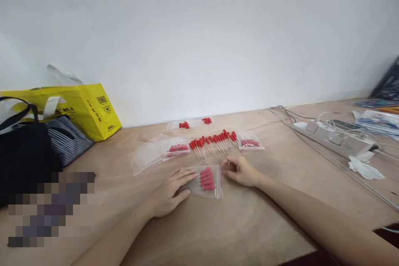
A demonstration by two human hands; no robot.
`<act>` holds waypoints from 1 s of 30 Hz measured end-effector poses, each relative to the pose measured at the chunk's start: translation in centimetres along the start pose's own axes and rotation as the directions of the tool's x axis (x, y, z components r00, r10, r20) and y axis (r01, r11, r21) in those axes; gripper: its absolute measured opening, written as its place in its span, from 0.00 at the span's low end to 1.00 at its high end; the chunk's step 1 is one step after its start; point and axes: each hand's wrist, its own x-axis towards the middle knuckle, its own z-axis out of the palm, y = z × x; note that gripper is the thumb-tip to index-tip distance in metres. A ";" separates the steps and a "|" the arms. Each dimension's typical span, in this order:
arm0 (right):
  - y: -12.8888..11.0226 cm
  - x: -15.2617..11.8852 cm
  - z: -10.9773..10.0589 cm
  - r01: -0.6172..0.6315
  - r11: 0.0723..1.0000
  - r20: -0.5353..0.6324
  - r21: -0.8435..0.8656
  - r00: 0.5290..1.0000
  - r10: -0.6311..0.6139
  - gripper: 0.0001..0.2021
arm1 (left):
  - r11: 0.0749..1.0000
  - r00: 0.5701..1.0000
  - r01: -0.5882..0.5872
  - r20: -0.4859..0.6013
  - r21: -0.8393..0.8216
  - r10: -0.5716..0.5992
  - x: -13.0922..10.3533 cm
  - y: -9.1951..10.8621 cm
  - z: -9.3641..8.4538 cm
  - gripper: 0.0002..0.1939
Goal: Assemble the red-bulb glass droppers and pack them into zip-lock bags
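Note:
A clear zip bag (pixel 192 188) lies on the table in front of me. Inside it is a row of several thin sticks with red heads (pixel 207 178), their heads toward the zip side. My left hand (pixel 171 193) rests on the bag's left part, fingers stretched out and thumb apart. At the bag's right edge, my right hand (pixel 240 170) is curled, with thumb and fingertips closed at the upper corner by the zip. Just beyond lie loose red-headed sticks (pixel 212 140) in a fanned row, their thin ends pointing toward me.
Flat clear bags (pixel 148 156) overlap left of the row, beside a filled bag (pixel 178 148). Another filled bag (pixel 251 141) lies right. More red-headed sticks (pixel 184 125) lie near the wall. A yellow bag (pixel 102 112), power strip (pixel 330 137), cables and crumpled tissue (pixel 366 168) flank the area.

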 end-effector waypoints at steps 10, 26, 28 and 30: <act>-1.6 0.8 2.4 0.322 0.823 0.082 -0.468 0.943 -0.322 0.12 | 0.966 0.933 0.137 -0.357 0.220 -0.052 0.3 -2.0 -0.1 0.19; -2.2 2.0 3.9 0.492 0.600 0.126 -0.631 0.828 -0.547 0.10 | 0.784 0.731 -0.244 -0.423 0.571 0.535 -1.0 0.1 0.4 0.09; -2.0 2.1 3.8 0.512 0.597 0.128 -0.617 0.814 -0.566 0.10 | 0.784 0.719 -0.216 -0.449 0.581 0.531 -1.0 -0.1 0.5 0.10; -1.7 2.2 3.6 0.533 0.570 0.122 -0.626 0.788 -0.603 0.09 | 0.799 0.717 -0.195 -0.473 0.569 0.512 -1.0 -0.3 0.6 0.11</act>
